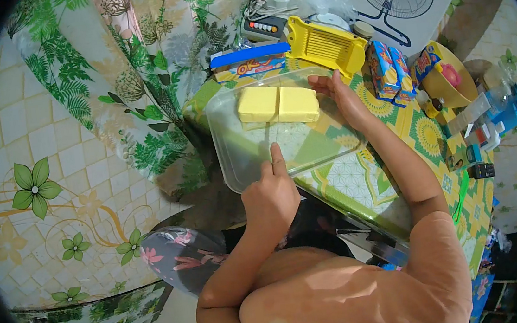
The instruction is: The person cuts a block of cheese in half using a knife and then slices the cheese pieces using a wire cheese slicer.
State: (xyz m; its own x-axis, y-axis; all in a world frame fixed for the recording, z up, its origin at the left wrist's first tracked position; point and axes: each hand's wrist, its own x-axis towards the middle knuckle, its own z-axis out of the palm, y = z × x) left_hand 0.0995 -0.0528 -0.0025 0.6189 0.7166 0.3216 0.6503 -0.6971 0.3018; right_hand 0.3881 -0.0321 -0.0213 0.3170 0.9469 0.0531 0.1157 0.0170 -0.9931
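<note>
A smooth yellow block (300,104), like butter or cheese, lies in a clear rectangular tray (228,165) with a rounded rim. A thin dark line runs across the block near its middle, where a narrow knife blade (276,127) meets it. My left hand (271,192) is closed round the knife's handle, which the fingers hide, with the index finger stretched along its back. At the tray's far right corner, my right hand (337,92) rests with its fingers apart, beside the block and near the rim.
Behind the tray stand a yellow plastic slicer (325,45), a blue-and-white box (250,63) and a blender base (264,28). Blue boxes (383,70), a yellow bowl (454,91) and small bottles line the right side. A curtain (152,65) hangs at left.
</note>
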